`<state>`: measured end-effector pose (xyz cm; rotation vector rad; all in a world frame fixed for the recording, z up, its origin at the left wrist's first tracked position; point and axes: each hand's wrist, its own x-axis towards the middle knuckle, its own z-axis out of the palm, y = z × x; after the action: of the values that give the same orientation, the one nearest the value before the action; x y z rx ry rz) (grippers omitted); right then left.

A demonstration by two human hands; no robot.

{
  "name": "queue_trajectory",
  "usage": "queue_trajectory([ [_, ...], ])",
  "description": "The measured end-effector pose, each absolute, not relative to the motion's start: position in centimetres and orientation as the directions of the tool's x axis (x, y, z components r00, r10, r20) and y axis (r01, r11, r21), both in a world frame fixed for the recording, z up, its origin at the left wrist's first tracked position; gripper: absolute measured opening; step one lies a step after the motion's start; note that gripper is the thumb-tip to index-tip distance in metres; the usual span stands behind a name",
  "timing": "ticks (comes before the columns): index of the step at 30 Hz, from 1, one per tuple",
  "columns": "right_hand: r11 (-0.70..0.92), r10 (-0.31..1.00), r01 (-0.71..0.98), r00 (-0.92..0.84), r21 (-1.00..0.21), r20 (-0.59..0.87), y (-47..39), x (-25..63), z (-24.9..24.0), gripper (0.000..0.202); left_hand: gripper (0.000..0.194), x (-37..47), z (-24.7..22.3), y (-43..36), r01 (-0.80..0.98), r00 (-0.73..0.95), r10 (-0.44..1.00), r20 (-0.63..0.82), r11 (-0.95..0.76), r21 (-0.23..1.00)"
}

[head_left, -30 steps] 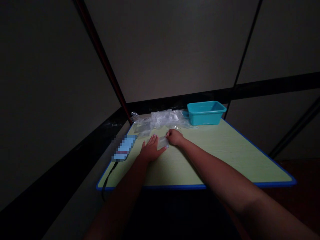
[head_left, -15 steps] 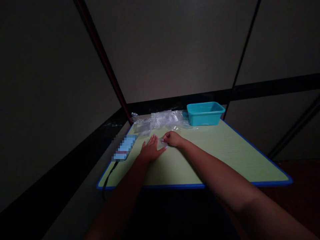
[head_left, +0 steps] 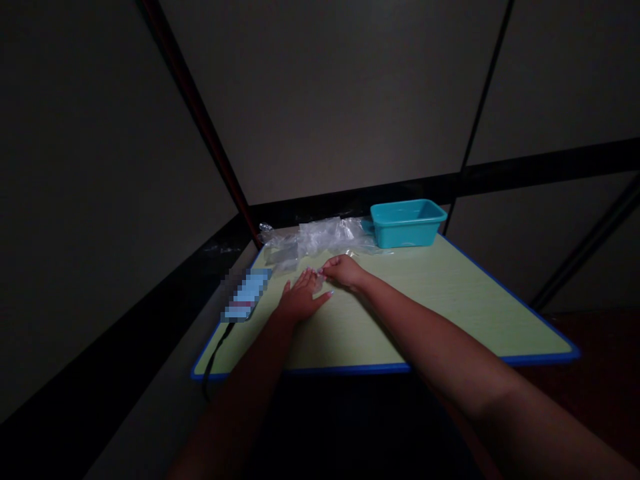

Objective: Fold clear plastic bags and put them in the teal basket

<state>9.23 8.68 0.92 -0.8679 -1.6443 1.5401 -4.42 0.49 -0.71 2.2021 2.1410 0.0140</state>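
Two hands working on a small piece of clear plastic, with loose film and a teal bin beyond

In the head view, the left hand [head_left: 299, 303] is lying palm down on the bench [head_left: 425, 303], its fingers spread and its thumb stretching out to the right. The small plastic piece [head_left: 319, 284] is resting on the bench between that thumb and the fingers, which are partly covering it. The right hand [head_left: 345, 272] is bending in from the right, thumb and finger pressed together, pinching the far edge of the piece just beside the left fingertips; the exact grip is too small to make out.

Just beyond the hands, a crumpled spread of clear plastic film [head_left: 325, 237] is taking up the far left part of the bench, its near edge coming close to the fingers. At its right end the film is reaching the teal bin [head_left: 406, 233], which is standing upright near the far edge. To the left of the left hand, a flat device [head_left: 247, 295], pixelated over, is lying by the bench's left edge, and a black cord [head_left: 216, 353] is trailing from it over the side. The right forearm is crossing the near part of the bench, hiding some of its blue edging [head_left: 350, 369]. Dark wall panels [head_left: 350, 100] are closing off the back and left.
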Motion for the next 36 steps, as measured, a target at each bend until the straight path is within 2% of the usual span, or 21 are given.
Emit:
queue_trajectory([
  [7,0.045,0.837,-0.078,-0.541,-0.996,0.08,8.5,9.1,1.0,0.016,0.067,-4.0,-0.7,0.7,0.999,0.028,0.998,-0.053,-0.026,0.037],
  [12,0.035,0.825,-0.121,-0.557,-0.992,0.097,8.5,9.0,1.1,0.017,0.059,-4.0,-0.7,0.8,0.997,0.006,0.998,-0.061,-0.001,0.074],
  [17,-0.011,0.752,0.004,-0.659,-1.0,-0.011,8.9,9.7,1.6,0.03,0.056,-4.1,-0.6,0.8,0.998,0.015,0.997,-0.074,-0.009,0.07],
  [23,0.039,0.654,0.144,-0.752,-0.989,-0.084,9.0,10.4,1.5,0.055,0.053,-4.1,-0.5,0.7,0.997,0.031,0.997,-0.075,-0.026,0.068],
  [29,0.017,0.597,0.21,-0.787,-0.978,-0.158,8.6,10.7,2.1,0.058,0.057,-3.9,-0.3,0.6,0.996,0.03,0.997,-0.071,-0.024,0.091],
  [36,-0.012,0.619,0.216,-0.765,-0.976,-0.177,9.1,11.4,2.4,0.059,0.066,-4.0,-0.4,0.7,0.996,0.025,0.998,-0.056,-0.02,0.086],
])
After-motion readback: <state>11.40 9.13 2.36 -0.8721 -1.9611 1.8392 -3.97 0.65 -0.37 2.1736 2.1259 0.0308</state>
